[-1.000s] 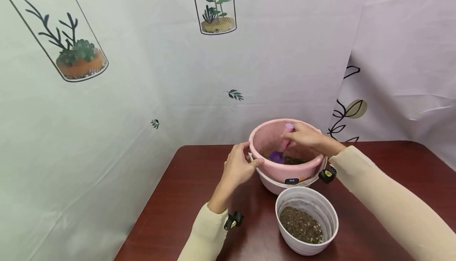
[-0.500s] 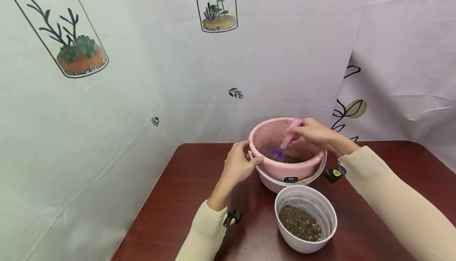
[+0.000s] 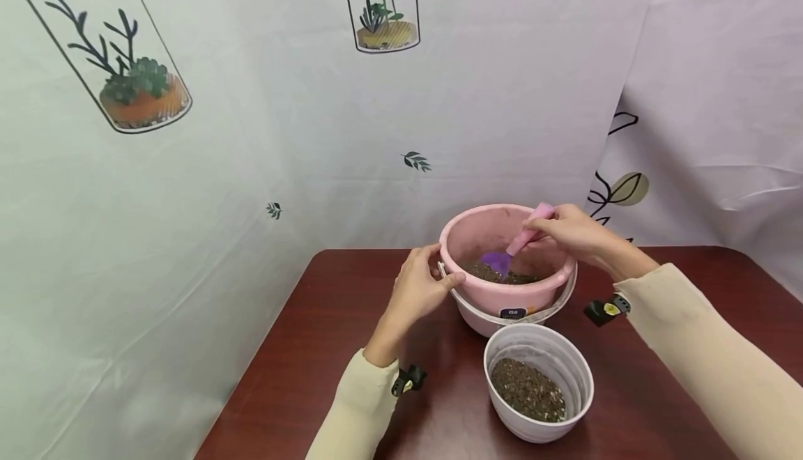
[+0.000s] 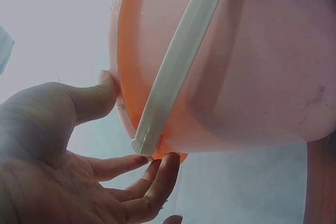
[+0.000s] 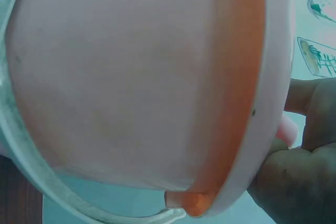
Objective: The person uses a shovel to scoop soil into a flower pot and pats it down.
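A pink bucket (image 3: 489,297) with a white handle stands on the table, dark soil (image 3: 482,270) in its bottom. My left hand (image 3: 419,288) grips its left rim; in the left wrist view the thumb (image 4: 94,100) presses the rim and the fingers curl near the handle joint. My right hand (image 3: 574,232), over the right rim, holds a small hand trowel by its pink handle (image 3: 525,235). The trowel's purple blade (image 3: 497,263) slants down to the soil. In the right wrist view, the bucket wall (image 5: 121,87) hides the blade.
A white plant pot (image 3: 580,383), partly filled with soil (image 3: 528,390), stands in front of the bucket. Both are on a dark red wooden table (image 3: 332,327). A printed cloth (image 3: 326,118) hangs behind and to the left of the table.
My right hand has moved right and slightly up with the trowel, whose handle now leans further right. More of the blade shows. My left hand stays on the rim.
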Demonstrator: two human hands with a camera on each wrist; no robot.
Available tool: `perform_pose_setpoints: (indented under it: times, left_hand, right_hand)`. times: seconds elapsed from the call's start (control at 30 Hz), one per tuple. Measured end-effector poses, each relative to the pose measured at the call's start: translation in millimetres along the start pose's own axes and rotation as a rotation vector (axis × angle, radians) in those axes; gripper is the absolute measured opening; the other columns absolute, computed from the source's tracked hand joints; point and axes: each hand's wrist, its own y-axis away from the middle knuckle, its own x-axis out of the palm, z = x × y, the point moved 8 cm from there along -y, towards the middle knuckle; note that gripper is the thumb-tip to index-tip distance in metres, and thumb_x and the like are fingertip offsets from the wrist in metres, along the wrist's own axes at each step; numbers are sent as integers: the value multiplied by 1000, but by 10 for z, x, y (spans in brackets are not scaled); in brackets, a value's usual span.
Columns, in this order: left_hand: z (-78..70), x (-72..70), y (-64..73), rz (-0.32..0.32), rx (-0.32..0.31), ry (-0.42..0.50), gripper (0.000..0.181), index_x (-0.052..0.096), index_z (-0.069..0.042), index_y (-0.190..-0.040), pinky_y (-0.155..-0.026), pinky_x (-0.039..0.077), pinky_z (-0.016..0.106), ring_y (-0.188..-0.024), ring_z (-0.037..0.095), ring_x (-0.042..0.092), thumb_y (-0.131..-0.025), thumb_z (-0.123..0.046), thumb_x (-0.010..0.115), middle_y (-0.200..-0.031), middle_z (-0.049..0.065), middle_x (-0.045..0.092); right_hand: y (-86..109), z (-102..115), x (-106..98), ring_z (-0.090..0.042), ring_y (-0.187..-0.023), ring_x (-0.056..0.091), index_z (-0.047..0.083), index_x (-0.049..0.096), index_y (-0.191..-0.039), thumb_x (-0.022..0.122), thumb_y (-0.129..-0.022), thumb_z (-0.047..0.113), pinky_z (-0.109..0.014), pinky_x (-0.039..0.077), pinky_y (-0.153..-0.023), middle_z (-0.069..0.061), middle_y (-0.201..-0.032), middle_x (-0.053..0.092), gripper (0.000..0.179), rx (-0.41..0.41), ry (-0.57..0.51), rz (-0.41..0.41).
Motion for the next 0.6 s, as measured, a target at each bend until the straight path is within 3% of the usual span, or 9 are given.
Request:
perform_pose_setpoints:
  times: [0.13,0.27,0.33,0.4,0.47,0.6]
  left_hand:
    - [-10,-3,1,-1,5,-9,59,62,-10,-132,-75,43,38,-93,24,59,-82,-35,81,-101,5,58]
    - [-14,18,13,10,12,-10,61,61,-9,-133,-75,44,38,-95,26,60,-82,-36,80,-103,7,59]
    - [-12,22,16,13,15,-15,62,61,-9,-133,-75,44,38,-95,26,59,-81,-37,81,-104,7,59]
    - [-10,16,13,11,15,-24,62,61,-10,-133,-74,44,37,-93,23,59,-81,-37,81,-104,6,59]
    - [-6,6,5,6,15,-29,61,61,-11,-133,-74,44,37,-92,21,59,-82,-37,81,-104,5,58]
    - [-4,1,-9,5,17,-32,60,61,-11,-133,-75,45,36,-90,18,58,-82,-37,80,-107,5,59]
  right_hand:
    - [32,-2,-67,-19,-94,70,-17,63,-102,55,-101,14,-33,53,-90,-18,-91,74,32,5,25,-36]
    - [121,0,-201,-7,-95,65,-9,70,-103,58,-100,23,-19,47,-88,-4,-91,75,34,25,140,-147]
    - [168,-2,-253,-3,-96,62,-6,73,-103,59,-100,26,-15,44,-86,0,-91,75,36,37,145,-185]
    - [208,-7,-289,-1,-93,63,-3,76,-99,61,-99,28,-13,45,-83,2,-87,75,34,41,103,-215]
    - [234,-25,-293,-3,-92,66,-3,75,-97,63,-99,27,-16,49,-82,-2,-85,76,32,37,-22,-216]
    - [284,-54,-285,-19,-92,72,-5,66,-100,64,-98,21,-27,55,-83,-16,-90,75,26,-11,-256,-207]
